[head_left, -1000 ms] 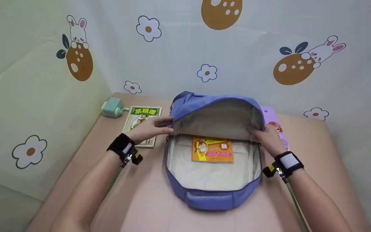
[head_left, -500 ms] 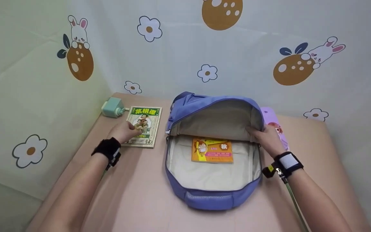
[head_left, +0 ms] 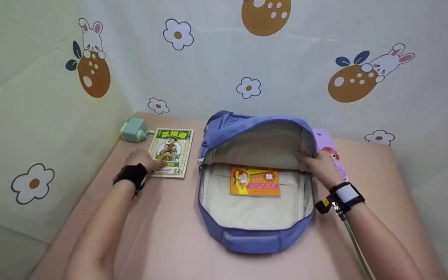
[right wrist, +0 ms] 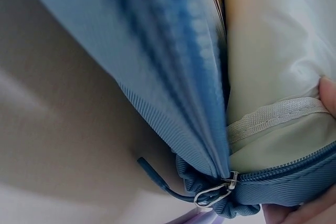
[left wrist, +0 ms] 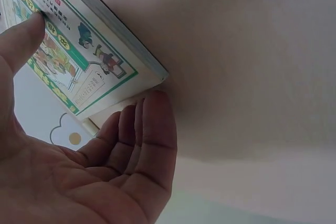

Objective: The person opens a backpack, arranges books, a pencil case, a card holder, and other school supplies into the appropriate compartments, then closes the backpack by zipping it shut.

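A blue backpack (head_left: 251,243) lies unzipped, its pale lining showing. My right hand (head_left: 325,169) holds up the right edge of its raised flap (head_left: 263,144), thumb inside; in the right wrist view, fingers show at the zipper (right wrist: 291,167). An orange booklet (head_left: 255,182) lies inside, its top partly under the flap. To the left, my left hand (head_left: 140,160) is at the lower left edge of a green-and-cream book (head_left: 174,149). In the left wrist view its thumb (left wrist: 26,38) lies over the cover and its fingers (left wrist: 152,129) are right at the book's edge.
A mint-green bottle-shaped item (head_left: 133,130) sits at the table's back left corner. Behind the backpack's right side lies a purple flat item (head_left: 327,146) with a cartoon figure, partly covered. A printed curtain (head_left: 208,70) borders the table (head_left: 169,241).
My left hand has left the backpack's flap and moved left to the green-and-cream book, then on to its left edge. The right hand keeps its hold on the flap.
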The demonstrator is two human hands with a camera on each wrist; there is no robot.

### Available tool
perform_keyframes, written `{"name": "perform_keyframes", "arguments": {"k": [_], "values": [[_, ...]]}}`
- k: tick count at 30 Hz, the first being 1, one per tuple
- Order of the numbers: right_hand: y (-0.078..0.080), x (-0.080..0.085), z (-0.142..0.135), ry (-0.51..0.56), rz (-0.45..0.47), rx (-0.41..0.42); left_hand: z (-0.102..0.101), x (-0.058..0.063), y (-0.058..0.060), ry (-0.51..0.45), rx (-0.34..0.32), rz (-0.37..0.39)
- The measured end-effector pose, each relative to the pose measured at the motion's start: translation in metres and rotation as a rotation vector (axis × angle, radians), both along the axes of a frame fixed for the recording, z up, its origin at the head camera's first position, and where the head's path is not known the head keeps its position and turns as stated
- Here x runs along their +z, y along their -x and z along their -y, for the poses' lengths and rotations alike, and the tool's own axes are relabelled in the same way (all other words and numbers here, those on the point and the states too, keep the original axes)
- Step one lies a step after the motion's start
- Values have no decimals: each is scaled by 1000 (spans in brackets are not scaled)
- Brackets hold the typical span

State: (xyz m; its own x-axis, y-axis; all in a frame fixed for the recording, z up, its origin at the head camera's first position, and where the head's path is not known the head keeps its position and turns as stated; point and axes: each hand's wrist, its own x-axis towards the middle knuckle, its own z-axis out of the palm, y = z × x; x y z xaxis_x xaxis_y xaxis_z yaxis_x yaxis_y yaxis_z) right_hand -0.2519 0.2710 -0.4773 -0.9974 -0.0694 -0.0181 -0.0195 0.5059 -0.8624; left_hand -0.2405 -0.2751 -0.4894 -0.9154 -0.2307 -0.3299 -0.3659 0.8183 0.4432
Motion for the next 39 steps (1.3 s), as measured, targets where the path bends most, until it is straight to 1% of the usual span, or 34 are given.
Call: {"name": "perform_keyframes", "arguments": {"k": [4,10,14,16,17,19,22,24,25,27,29,32,35,37,39], "values": [[-1,1,0,6,4,-1,0,2,1,-19,8,22],[-1,1,0,20,17,-1,6,-4,8,-135,76,92],[0,0,-1,20,12,3,8,-6,13,-176,68,106],[1,0,0,22,10,5,7,-8,15,-205,65,90],[1,0,0,18,10,5,7,-8,16,-194,44,84],[1,0,0,14,10,6,4,-8,18,-210,31,61],[2,0,-1,9,13,8,1,-8,21,-222,-15,5],[2,0,-1,8,18,10,1,-7,22,-263,-22,-18],[2,0,0,9,17,14,1,-5,23,-271,-23,-26],[2,0,0,9,15,17,3,-3,23,-324,6,-17],[2,1,0,8,10,20,4,1,21,-395,41,10],[2,1,0,6,7,24,7,8,17,-504,84,23],[2,2,1,1,11,28,8,16,10,-628,84,-2],[2,2,1,-2,15,35,11,23,5,-673,85,-18],[1,3,1,-7,20,39,15,31,-1,-695,85,-30]]}}
